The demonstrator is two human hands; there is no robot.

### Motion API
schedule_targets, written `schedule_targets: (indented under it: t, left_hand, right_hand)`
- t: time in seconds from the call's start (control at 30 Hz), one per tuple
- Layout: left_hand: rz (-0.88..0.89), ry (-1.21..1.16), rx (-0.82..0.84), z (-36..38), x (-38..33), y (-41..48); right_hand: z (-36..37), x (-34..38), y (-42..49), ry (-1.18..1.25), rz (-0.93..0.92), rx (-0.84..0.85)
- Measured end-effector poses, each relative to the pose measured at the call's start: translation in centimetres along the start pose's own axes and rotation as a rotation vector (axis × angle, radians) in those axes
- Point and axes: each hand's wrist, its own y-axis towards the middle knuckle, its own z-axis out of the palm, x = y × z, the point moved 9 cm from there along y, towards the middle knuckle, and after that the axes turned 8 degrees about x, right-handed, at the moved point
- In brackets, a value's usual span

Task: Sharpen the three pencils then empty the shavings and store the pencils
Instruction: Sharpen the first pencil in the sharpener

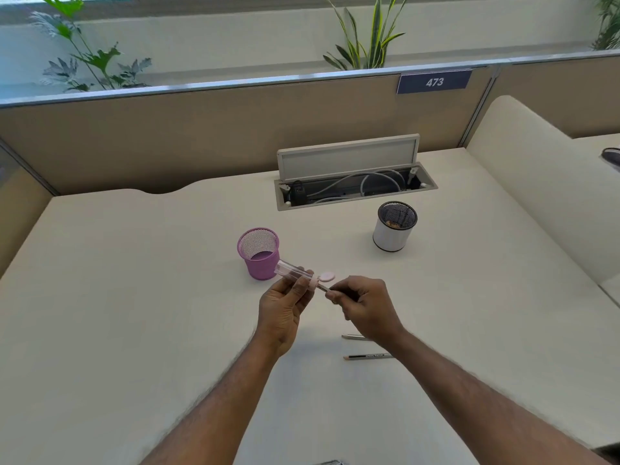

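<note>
**Fingers feeding a pencil [323, 288] into the sharpener [292, 268]**

Two more pencils [367, 356] lie on the desk [134, 297] by the right forearm; their tips are too small to judge. The left hand [285, 307] curls round the clear tube sharpener; the right hand [365, 303] pinches the pencil at its mouth. Beyond, the purple mesh cup [258, 253] stands empty: emptying and storing remain.

Two bare hands, two bare arms

The left hand [285, 310] and the right hand [365, 307] are bare. The left forearm [218, 397] and the right forearm [486, 397] are bare too, with fine short hairs, right to the near edge.
</note>
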Motion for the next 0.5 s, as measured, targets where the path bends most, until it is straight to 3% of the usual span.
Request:
schedule_targets:
  t: [0.13,0.3,0.5]
  left_hand:
    - [-0.018,0.037,0.017,-0.1,0.1,-0.2]
    - [-0.002,0.101,-0.016,-0.5,-0.2,-0.3]
    - [0.037,0.183,-0.101,-0.3,-0.3,-0.8]
  right_hand:
    - [1.3,-1.3,0.0,0.169,0.170,0.172]
    - [1.6,-1.7,0.0,0.226,0.202,0.239]
    - [-0.1,-1.1,-0.2,0.050,0.087,0.016]
